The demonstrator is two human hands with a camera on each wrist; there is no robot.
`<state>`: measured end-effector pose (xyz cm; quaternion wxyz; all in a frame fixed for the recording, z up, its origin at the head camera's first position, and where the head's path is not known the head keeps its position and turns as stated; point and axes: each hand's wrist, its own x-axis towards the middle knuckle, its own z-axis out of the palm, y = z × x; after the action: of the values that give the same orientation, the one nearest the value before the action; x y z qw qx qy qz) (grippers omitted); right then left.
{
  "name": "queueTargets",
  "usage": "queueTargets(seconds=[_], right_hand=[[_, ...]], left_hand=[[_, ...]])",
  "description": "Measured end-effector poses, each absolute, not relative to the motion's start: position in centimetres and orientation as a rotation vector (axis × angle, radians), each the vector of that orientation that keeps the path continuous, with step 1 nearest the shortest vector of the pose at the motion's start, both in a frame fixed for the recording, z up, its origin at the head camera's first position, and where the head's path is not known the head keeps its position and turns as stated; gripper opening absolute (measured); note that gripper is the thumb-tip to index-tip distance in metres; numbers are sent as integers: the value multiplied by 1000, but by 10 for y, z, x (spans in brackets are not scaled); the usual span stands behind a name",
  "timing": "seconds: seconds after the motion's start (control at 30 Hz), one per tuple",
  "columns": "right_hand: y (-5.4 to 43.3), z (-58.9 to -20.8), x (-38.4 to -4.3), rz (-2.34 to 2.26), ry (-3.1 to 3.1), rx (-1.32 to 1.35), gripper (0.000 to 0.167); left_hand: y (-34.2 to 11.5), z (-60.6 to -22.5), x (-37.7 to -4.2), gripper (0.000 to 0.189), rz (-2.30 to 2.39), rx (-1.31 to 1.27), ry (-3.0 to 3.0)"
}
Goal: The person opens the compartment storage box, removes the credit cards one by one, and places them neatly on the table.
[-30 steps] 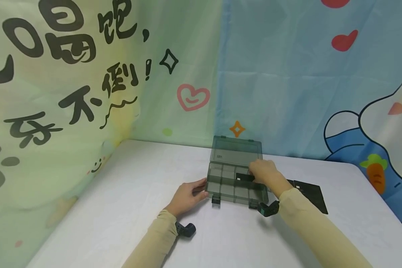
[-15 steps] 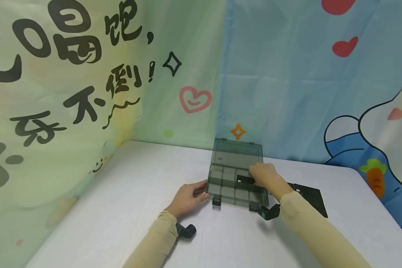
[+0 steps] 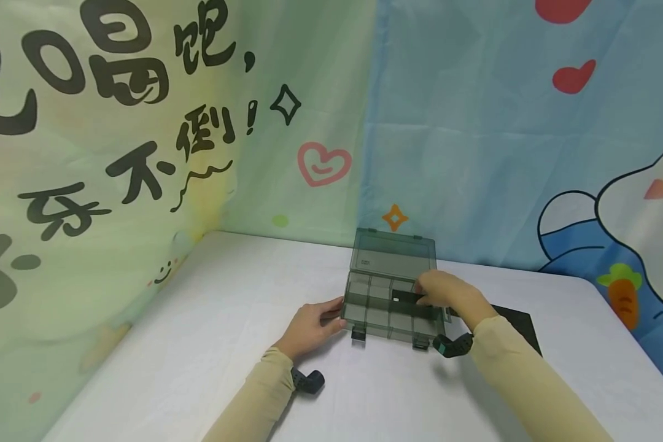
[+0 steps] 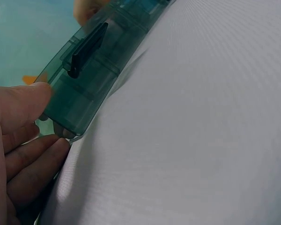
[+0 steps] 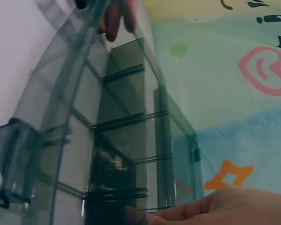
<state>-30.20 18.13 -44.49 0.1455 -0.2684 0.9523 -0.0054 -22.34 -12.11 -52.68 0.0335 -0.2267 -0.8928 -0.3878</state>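
A smoky clear plastic compartment box lies on the table with its lid raised against the back. My left hand holds its left end, thumb on one side and fingers on the other; the left wrist view shows the thumb against the edge. Inside, a flat black piece with a small white spot lies across the right-hand compartments. My right hand reaches into the box from the right, its fingers at the black piece's right end. Dark plastic hides the fingertips in the right wrist view.
Beyond my right wrist, a flat black panel lies on the white table. Latches stick out from the box's front edge. A printed cloth hangs right behind the table's far edge.
My right hand has shifted slightly right, with its fingers now more visible by the black piece. A smaller black item near the panel is now mostly behind my wrist. The left hand keeps its hold.
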Motion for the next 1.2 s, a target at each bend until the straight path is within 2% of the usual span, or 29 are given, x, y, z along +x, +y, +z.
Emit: queueTargets(seconds=[0.8,1.2], right_hand=[[204,-437,-300,-404,2741,-795,21],[220,-446,-297,-606,2686,-843,34]], left_hand=[[-121,-525,-222,59,-1184,-679,-2763],[-121,-525,-223,58,-1170,-675,-2761]])
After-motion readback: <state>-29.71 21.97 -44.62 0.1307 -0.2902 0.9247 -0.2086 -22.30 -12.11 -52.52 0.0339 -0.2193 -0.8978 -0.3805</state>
